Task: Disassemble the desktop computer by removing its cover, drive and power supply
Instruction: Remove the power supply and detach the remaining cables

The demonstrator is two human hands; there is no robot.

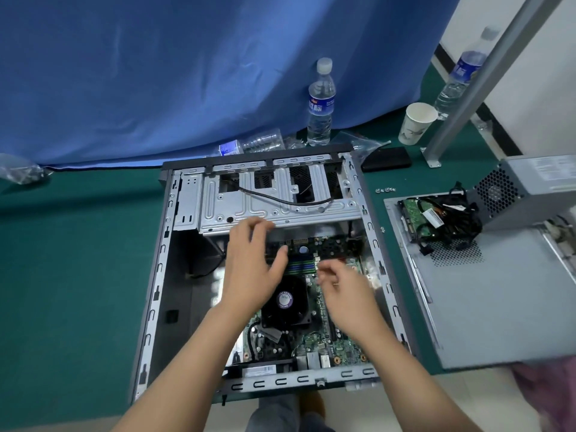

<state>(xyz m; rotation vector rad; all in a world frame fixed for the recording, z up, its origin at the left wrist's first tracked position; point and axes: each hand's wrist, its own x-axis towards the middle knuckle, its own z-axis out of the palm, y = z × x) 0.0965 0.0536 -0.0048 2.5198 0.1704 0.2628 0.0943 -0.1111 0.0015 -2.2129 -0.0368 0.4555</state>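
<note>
The open grey metal computer case (268, 275) lies flat on the green tabletop (78, 260), giving access from above. The left hand (252, 263) spreads relaxed fingers near the silver drive cage (274, 198); the right hand (346, 285), fingers loosely curled and blurred, seems to hold nothing. The grey cover panel (498, 300) lies to the right, carrying the removed drive (414, 213) and boxy grey power supply (523, 188). A blue curtain (187, 73) hangs behind.

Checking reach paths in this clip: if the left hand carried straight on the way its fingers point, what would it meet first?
The left hand points away from the person, fingertips at the near edge of the silver drive cage. Going straight on, it would probably meet that cage edge first. Its height above the edge is unclear, so it might slide over the top.
</note>
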